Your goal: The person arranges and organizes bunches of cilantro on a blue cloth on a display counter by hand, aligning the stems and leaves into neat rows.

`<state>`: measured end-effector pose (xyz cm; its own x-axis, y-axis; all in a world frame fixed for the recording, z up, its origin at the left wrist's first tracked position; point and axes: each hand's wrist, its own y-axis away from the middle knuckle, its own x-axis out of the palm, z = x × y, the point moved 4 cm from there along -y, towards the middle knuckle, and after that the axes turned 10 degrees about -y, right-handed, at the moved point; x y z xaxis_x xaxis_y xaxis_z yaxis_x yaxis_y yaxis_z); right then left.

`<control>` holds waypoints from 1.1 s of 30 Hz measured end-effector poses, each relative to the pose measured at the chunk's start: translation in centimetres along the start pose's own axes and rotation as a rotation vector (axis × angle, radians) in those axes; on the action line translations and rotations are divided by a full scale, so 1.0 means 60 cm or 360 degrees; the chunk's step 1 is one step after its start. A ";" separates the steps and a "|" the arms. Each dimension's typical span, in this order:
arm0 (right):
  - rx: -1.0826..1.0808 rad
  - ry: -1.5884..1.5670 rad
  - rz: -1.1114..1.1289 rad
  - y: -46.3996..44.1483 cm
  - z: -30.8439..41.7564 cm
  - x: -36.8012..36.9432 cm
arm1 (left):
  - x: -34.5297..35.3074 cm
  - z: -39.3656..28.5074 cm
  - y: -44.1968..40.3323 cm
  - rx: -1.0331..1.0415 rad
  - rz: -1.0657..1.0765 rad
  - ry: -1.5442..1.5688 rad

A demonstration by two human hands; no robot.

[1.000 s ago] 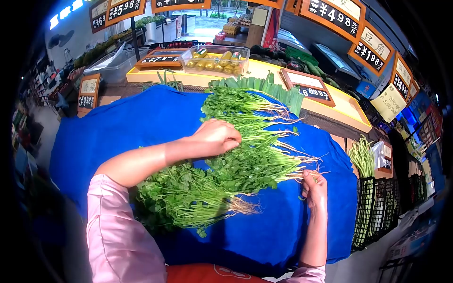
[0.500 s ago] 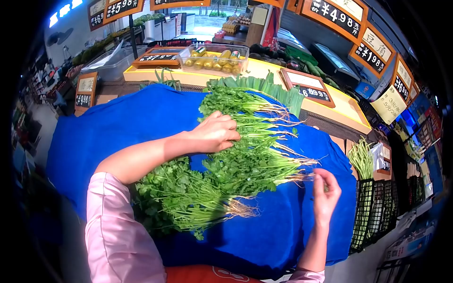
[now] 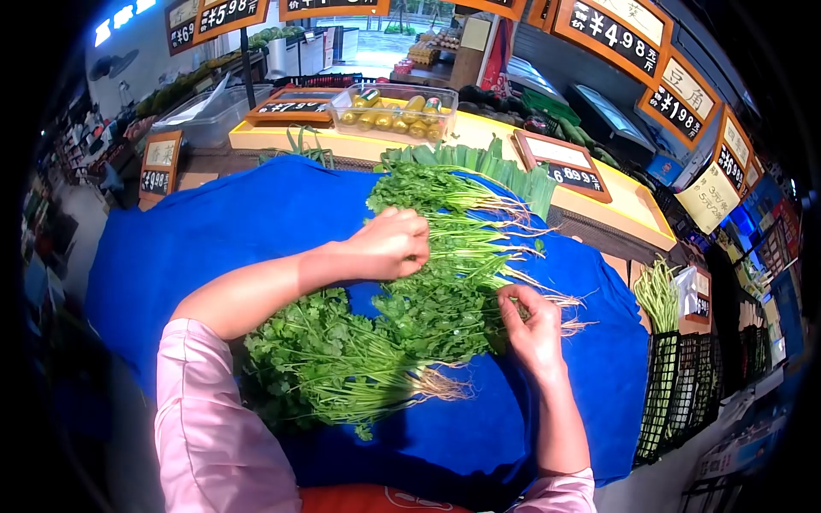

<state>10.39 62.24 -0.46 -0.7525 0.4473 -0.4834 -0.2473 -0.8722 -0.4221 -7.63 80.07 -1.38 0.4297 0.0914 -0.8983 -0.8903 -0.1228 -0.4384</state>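
Note:
Leafy green herbs with thin pale roots (image 3: 453, 303) lie in a row on a blue cloth (image 3: 197, 222), leaves to the left and roots to the right. A separate bunch (image 3: 342, 368) lies nearer, at the lower left. My left hand (image 3: 391, 245) is closed over the leafy side of the row, and what its fingers hold is hidden. My right hand (image 3: 530, 325) touches the stems near the roots with thumb and fingers curled together; anything between them is too small to make out.
Behind the cloth stand a clear tray of yellow-green fruit (image 3: 398, 115) and a bundle of leeks (image 3: 487, 167). Price signs (image 3: 611, 34) hang above. A black crate (image 3: 676, 385) stands at the right, beside long green beans (image 3: 657, 295).
My right hand first moved off the root ends to the right, then came back left onto the stems. My left hand has stayed nearly in place, closed.

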 end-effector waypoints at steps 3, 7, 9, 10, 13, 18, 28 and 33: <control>0.0171 -0.0069 0.0055 0.002 -0.002 0.011 | 0.011 -0.019 -0.003 0.0204 -0.0045 -0.0217; 0.0171 -0.0177 0.0034 0.011 -0.010 0.012 | 0.030 -0.022 -0.015 0.0176 0.0038 -0.0496; 0.0146 -0.0124 0.0023 0.014 -0.011 0.003 | 0.031 -0.017 -0.016 0.0119 0.0008 -0.0461; 0.0133 -0.0101 0.0019 0.016 -0.012 0.000 | 0.029 -0.015 -0.015 0.0089 -0.0005 -0.0445; 0.0068 -0.0101 0.0006 0.020 -0.019 -0.009 | 0.010 -0.009 -0.011 -0.0078 -0.0034 -0.0099; 0.0140 -0.0154 0.0005 0.022 -0.020 -0.013 | -0.024 -0.002 -0.010 -0.0301 0.0067 0.0236; 0.0145 -0.0298 -0.0116 0.023 -0.037 -0.021 | -0.004 -0.031 -0.019 0.0130 0.0074 -0.0281; 0.0268 -0.0284 -0.0070 0.034 -0.044 -0.037 | 0.001 -0.023 -0.031 -0.0092 0.0148 -0.0171</control>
<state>13.17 60.02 -2.29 -0.8308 0.4567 -0.3180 -0.3694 -0.8800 -0.2987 -5.72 78.94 -0.64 0.3244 0.1820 -0.9282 -0.9142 -0.1918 -0.3571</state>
